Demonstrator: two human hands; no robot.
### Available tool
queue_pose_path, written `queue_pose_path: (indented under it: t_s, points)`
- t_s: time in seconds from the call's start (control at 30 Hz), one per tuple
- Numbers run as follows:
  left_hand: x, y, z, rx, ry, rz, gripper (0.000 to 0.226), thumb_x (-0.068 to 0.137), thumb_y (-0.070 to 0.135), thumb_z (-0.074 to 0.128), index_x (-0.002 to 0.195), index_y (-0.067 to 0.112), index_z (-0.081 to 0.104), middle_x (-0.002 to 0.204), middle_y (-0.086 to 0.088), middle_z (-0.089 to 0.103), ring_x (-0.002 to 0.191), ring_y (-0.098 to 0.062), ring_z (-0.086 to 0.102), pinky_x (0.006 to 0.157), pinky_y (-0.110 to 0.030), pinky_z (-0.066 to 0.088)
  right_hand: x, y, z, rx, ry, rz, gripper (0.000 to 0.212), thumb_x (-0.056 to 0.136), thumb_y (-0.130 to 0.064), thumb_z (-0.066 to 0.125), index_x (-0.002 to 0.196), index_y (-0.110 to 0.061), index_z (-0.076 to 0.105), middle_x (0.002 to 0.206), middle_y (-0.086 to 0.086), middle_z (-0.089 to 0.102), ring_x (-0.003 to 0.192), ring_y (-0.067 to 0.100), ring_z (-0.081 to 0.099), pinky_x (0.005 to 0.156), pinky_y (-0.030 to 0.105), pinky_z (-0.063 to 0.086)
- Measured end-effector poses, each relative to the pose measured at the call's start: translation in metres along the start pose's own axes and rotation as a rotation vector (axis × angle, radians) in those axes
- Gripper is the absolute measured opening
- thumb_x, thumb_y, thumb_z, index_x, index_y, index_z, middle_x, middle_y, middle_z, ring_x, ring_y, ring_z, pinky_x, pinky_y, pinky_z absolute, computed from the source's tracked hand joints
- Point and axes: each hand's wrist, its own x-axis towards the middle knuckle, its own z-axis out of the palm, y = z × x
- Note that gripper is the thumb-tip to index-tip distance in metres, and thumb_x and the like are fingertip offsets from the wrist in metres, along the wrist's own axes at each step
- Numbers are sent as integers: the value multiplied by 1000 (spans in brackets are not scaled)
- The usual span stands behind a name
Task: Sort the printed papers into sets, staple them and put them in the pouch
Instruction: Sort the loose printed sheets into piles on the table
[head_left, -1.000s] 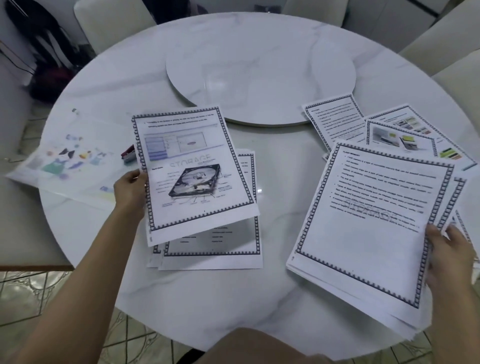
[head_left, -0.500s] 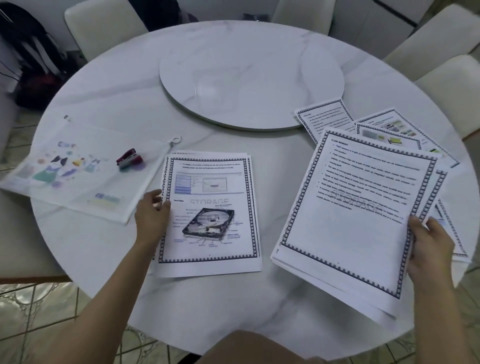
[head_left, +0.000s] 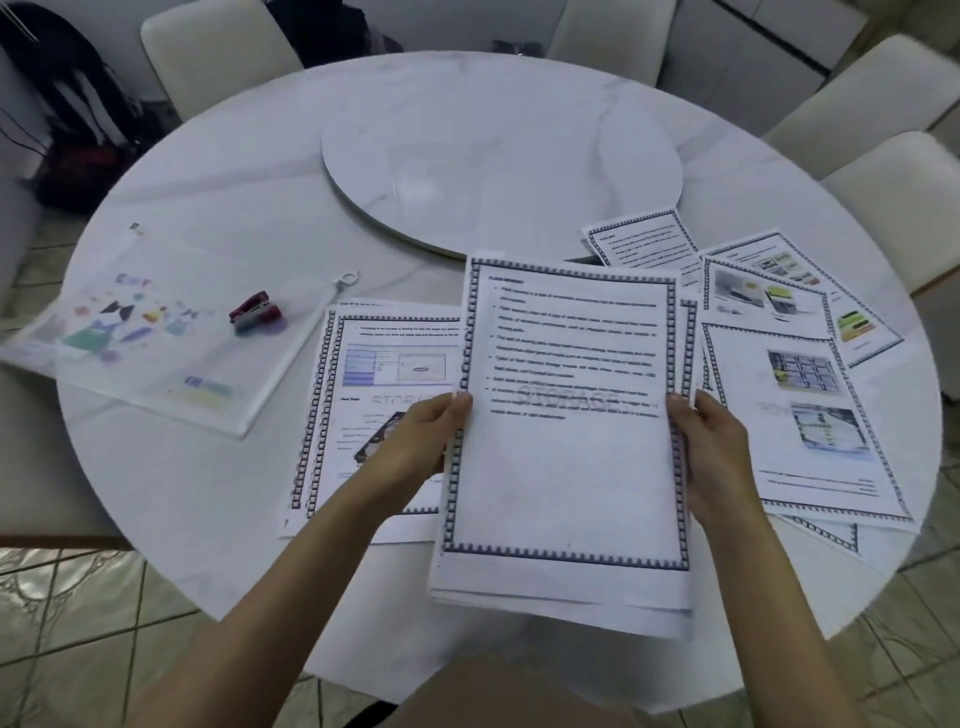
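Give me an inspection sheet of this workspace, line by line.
Surface: round white marble table with a turntable at its centre.
Job's things: held stack of papers; pile with a hard-disk page to its left; loose pages spread on the right; clear pouch far left; red stapler lying on the pouch.
Clutter: nothing seen.
Grippers: left hand and right hand grip the stack's side edges.
Cables: thin cords at the far left, indistinct.
Surroundings: white chairs; dark bag; tiled floor.
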Motion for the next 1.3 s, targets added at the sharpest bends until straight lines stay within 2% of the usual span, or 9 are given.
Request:
queue_pose_path:
  t_s: [0.1,0.3,0.43,0.57,0.77,0.87,0.93,1.13,1.3]
  points:
    - [2,-6,-6,29,92,-29,23,98,23,43,94,13,63,98,-11,68,90,-28,63,85,-44,51,0,-1,6,-35,-66,-2,9,93,-10,51,90,-8,59,72,-7,70,65,4,66,63,21,54]
    - [1,-19,-6,-78,184,-77,10,91,16,57,84,12,63,80,-2,69,72,-17,66,58,-25,53,-1,-4,4,7,-209,54,7,89,-18,57,90,-15,64,77,-8,74,73,5,69,61,16,53]
    - [-1,-31,12,-124,243,-89,15,87,14,62,98,5,65,90,-9,71,76,-22,69,66,-29,58,-6,12,-16,-84,-213,81,58,53,-50,81,98,-17,67,94,-5,74,89,13,70,69,21,56]
    - [-3,-42,34,-98,168,-113,21,97,20,46,92,8,62,86,-8,66,74,-21,60,65,-28,52,-5,23,-47,-160,-104,118,12,83,-12,65,90,-22,65,79,-11,73,91,16,65,62,22,55]
    - [-5,-50,62,-117,52,-149,23,97,8,42,98,1,65,84,-5,69,69,-12,64,57,-19,51,-4,23,-85,-235,-41,169,17,75,-31,73,87,-23,66,88,-5,70,100,26,64,67,28,46]
    - [-3,-50,68,-163,99,-142,16,93,8,51,85,5,64,70,2,68,56,-5,63,53,-18,50,-2,24,-95,-297,-80,174,77,28,-71,79,87,-24,68,86,-8,72,89,20,65,74,35,50]
    - [0,-50,70,-148,134,-131,13,91,10,56,82,7,64,67,2,67,55,-5,62,55,-20,52,3,27,-101,-302,-81,188,91,12,-75,76,87,-23,68,81,-11,73,89,20,65,78,38,52]
    - [10,-50,68,-112,227,-113,20,84,18,66,69,12,54,66,-1,61,65,-17,57,66,-34,49,14,23,-111,-261,-113,182,81,28,-68,81,94,-23,67,96,-6,73,94,20,67,71,30,58]
    - [18,-54,60,41,385,-52,19,90,18,59,71,17,55,67,4,56,57,-8,47,51,-16,38,25,6,-133,-274,-123,135,98,23,-74,78,107,-24,63,101,-6,70,87,12,69,69,24,58]
